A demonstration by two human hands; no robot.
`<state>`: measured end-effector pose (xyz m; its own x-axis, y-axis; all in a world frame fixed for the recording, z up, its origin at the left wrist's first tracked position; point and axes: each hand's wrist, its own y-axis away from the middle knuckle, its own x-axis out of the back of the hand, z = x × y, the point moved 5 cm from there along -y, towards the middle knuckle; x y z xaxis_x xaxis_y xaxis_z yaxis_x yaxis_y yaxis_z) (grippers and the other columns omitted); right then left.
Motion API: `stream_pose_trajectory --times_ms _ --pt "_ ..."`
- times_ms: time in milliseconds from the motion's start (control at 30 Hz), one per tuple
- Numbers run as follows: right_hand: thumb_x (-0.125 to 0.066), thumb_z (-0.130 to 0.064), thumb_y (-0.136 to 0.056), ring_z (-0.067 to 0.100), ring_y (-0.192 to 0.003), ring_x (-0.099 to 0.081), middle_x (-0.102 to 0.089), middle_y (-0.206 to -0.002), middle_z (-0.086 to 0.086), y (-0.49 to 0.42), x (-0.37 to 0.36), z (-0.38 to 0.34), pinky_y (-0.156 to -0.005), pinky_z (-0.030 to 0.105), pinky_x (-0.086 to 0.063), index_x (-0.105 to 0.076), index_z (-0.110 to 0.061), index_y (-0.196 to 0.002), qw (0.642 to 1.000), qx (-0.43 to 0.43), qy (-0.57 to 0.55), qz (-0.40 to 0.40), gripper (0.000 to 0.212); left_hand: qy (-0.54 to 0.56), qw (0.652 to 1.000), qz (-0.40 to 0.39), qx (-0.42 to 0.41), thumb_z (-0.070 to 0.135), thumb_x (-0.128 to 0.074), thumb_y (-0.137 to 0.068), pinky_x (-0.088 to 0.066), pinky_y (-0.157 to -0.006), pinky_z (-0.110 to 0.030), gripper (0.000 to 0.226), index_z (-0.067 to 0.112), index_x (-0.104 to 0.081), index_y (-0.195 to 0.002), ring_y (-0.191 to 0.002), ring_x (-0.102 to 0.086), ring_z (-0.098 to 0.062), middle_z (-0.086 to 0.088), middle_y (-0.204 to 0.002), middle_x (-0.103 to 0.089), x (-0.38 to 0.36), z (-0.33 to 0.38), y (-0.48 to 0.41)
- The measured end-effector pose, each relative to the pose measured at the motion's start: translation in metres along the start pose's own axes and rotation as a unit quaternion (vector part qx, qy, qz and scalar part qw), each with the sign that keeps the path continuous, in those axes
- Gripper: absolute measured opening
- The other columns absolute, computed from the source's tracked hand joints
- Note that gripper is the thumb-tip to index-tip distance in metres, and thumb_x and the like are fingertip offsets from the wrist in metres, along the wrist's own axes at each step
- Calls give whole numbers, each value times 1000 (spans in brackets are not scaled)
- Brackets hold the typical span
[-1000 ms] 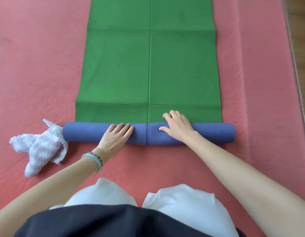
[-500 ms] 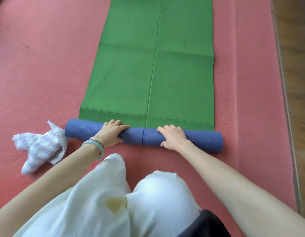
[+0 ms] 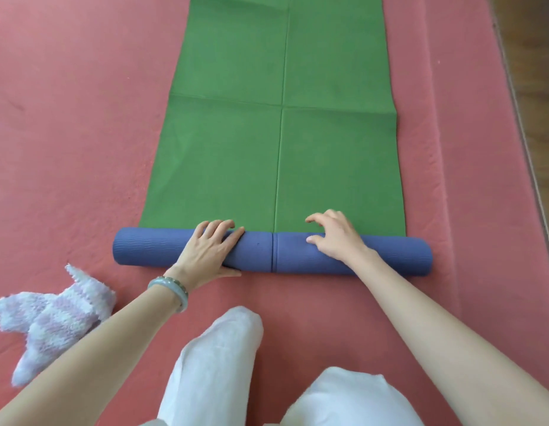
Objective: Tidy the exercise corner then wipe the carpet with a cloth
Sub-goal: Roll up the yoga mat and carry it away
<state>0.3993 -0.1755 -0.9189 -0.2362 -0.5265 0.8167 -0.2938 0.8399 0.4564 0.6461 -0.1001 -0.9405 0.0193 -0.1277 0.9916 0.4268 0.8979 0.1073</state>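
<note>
Two hands (image 3: 268, 244) flat on rolled mat (image 3: 267, 252), cloth (image 3: 51, 318) nearby

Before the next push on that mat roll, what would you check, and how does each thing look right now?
1. Both hands on the roll: ok. Left hand and right hand press the blue roll.
2. Roll even across its width: ok, both ends look similar in thickness.
3. Roll square to the mat: cannot tell for sure; it sits slightly skewed in this view.
4. Green mat ahead lies flat: ok, only fold creases.
5. Path free of clutter: ok; the fluffy cloth lies behind on the carpet.
</note>
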Motion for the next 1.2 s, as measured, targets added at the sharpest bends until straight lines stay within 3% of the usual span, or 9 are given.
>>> stream_pose_trajectory --times_ms 133,267,367,467,567,767,967,1067,1200 --pt "-63 -34 -76 31 -86 -58 -61 -93 10 31 1 -25 -79 41 -52 -66 -12 -108 966 146 87 196 38 56 996 -72 -20 68 -69 -60 -44 -87 -36 86 19 -52 -129 -101 -53 -24 -2 -113 -55 5 -18 -27" --pt "-73 -61 -60 34 -114 -56 -58 -123 18 34 -32 -24 -100 52 -42 -50 -12 -133 962 134 205 120 91 189 959 -210 19 60 -75 -62 -41 -87 -28 75 24 -55 -125 -106 -49 -19 2 -109 -53 8 -34 -58" --pt "-78 -62 -54 34 -120 -52 -54 -128 18 14 -28 -22 -105 51 -33 -43 -12 -138 965 117 218 89 104 257 933 -244 67 54 -79 -61 -41 -93 -27 84 24 -49 -133 -110 -53 -18 2 -116 -59 8 -46 -69" --pt "-72 -57 -67 28 -130 -38 -42 -138 9 -6 -17 -22 -113 43 -19 -31 -19 -144 978 100 174 46 96 212 965 -132 77 74 -55 -63 -34 -103 -37 94 22 -40 -140 -122 -46 -25 -5 -134 -50 18 -52 -58" --pt "-70 -58 -68 22 -126 -38 -43 -134 1 -27 -3 -22 -110 36 -23 -30 -28 -143 988 80 129 -3 90 78 996 27 13 69 -42 -74 -35 -103 -45 80 19 -44 -136 -122 -46 -31 -12 -140 -44 28 -46 -31" --pt "-76 -50 -65 24 -126 -43 -49 -135 3 -60 16 -22 -106 35 -31 -36 -31 -140 994 32 57 -93 87 -26 999 -18 8 58 -82 -47 -39 -100 -55 116 13 -33 -142 -122 -52 -31 -10 -135 -52 4 -36 -26" --pt "-57 -64 -74 26 -142 -19 -28 -151 10 -36 22 -13 -117 43 -5 -17 -34 -148 987 79 129 47 89 -23 999 -27 -40 50 -83 -50 -49 -80 -40 106 17 -34 -138 -102 -60 -25 -3 -121 -58 16 -58 -63" --pt "-59 -68 -68 33 -143 -18 -19 -155 16 -19 6 -11 -112 58 -7 -4 -36 -147 963 110 231 78 102 25 991 -119 -52 52 -72 -68 -43 -91 -38 95 22 -25 -146 -116 -50 -22 1 -133 -47 21 -73 -86" --pt "-65 -71 -60 37 -141 -23 -19 -154 17 -33 1 -16 -104 69 -6 -2 -35 -148 951 84 284 86 114 168 958 -230 -28 44 -75 -70 -37 -103 -36 92 27 -26 -146 -123 -45 -22 1 -136 -48 24 -89 -112"
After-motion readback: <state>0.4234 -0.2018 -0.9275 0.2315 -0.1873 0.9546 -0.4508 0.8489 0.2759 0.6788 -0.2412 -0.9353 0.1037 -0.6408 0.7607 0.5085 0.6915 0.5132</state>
